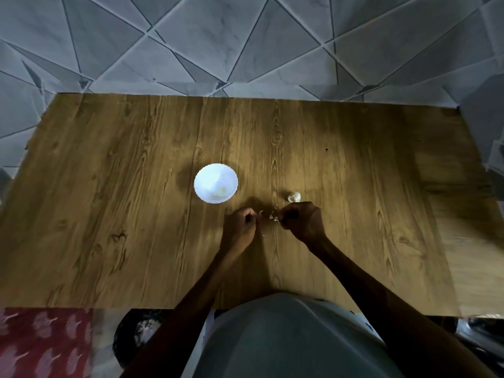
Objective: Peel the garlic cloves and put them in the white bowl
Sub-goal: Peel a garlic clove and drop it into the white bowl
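Garlic (294, 197) sits on the wooden table (109, 186) right of centre, just above the right hand (301, 219). We see that hand and the left hand (240, 223) with fingers curled, pale skin scraps (272, 217) between them. Whether either pinches anything, we cannot tell. The white bowl (208, 175), up and left of the hands, holds a yellowish clove (222, 190).

Wide-angle head cam above the near edge of the surface (109, 214), pitched steeply down and forward. Mid range: nearly the whole surface in frame, left hand (240, 226) and right hand (301, 221) near centre, grey tiling (245, 45) past its far edge.
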Action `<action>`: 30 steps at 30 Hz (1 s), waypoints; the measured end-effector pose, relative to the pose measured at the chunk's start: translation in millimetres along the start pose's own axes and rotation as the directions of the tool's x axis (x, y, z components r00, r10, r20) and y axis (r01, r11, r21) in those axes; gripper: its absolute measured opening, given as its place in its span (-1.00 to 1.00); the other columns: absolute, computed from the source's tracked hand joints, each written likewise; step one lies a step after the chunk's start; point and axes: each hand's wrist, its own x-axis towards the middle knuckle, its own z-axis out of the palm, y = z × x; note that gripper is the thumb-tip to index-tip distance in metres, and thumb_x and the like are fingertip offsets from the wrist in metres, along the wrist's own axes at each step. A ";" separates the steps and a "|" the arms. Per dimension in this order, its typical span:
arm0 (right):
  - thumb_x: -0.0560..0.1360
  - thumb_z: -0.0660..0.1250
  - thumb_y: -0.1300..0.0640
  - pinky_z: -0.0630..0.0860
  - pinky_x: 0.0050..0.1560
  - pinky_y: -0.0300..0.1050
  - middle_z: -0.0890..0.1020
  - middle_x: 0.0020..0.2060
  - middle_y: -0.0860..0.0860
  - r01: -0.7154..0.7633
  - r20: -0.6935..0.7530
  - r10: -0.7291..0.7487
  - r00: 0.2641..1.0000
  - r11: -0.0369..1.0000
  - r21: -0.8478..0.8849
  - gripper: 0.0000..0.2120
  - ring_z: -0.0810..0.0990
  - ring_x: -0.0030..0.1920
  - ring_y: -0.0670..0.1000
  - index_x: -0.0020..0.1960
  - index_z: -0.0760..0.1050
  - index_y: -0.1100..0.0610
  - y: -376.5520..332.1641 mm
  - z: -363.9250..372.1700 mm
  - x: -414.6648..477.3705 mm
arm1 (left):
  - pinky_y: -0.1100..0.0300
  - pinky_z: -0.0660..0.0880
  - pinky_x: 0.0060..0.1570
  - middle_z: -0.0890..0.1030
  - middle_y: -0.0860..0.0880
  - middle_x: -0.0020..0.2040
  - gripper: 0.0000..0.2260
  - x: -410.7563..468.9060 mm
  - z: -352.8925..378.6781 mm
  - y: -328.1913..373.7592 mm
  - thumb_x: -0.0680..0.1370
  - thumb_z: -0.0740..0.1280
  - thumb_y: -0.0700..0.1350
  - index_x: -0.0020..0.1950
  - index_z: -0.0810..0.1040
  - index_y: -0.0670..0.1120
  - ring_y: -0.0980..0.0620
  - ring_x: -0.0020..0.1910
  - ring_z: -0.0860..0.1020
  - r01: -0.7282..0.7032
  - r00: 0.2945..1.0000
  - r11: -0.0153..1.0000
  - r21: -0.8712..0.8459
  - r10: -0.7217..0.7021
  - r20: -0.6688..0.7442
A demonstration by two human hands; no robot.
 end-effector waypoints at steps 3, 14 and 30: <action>0.47 0.46 0.26 0.63 -0.20 -0.17 0.69 -0.26 -0.05 0.045 -0.008 -0.045 0.999 0.999 -0.016 -0.95 0.64 -0.31 -0.14 -0.13 0.68 0.13 4.8 6.1 0.6 | 0.20 0.36 0.27 0.59 -0.13 0.25 -0.74 1.3 3.3 -9.0 0.65 0.20 -0.19 0.28 0.56 -0.19 -0.09 0.25 0.53 -0.002 0.999 0.990 0.142 -0.005 0.054; 0.42 0.40 0.32 0.52 -0.24 -0.18 0.70 -0.27 0.01 0.154 0.142 -0.142 0.980 0.985 -0.078 -0.86 0.63 -0.27 -0.03 -0.22 0.68 0.14 -39.1 71.9 24.8 | 0.30 0.37 -0.01 0.68 -0.05 -0.02 -0.90 -15.2 -22.5 -46.1 0.55 0.33 -0.15 -0.02 0.63 -0.13 0.05 -0.06 0.58 0.057 0.981 0.997 0.053 -0.046 -0.187; 0.50 0.10 0.22 0.66 -0.22 -0.04 0.58 0.10 0.26 0.450 0.116 -0.475 0.872 0.688 -0.569 -0.64 0.64 -0.04 0.25 0.14 0.55 0.34 10.0 63.8 -40.7 | 0.53 0.38 -0.11 0.64 0.11 -0.11 -0.82 -20.4 -20.9 -58.4 0.50 0.32 -0.29 -0.06 0.63 -0.04 0.25 -0.13 0.56 0.033 0.994 0.995 -0.099 -0.043 -0.103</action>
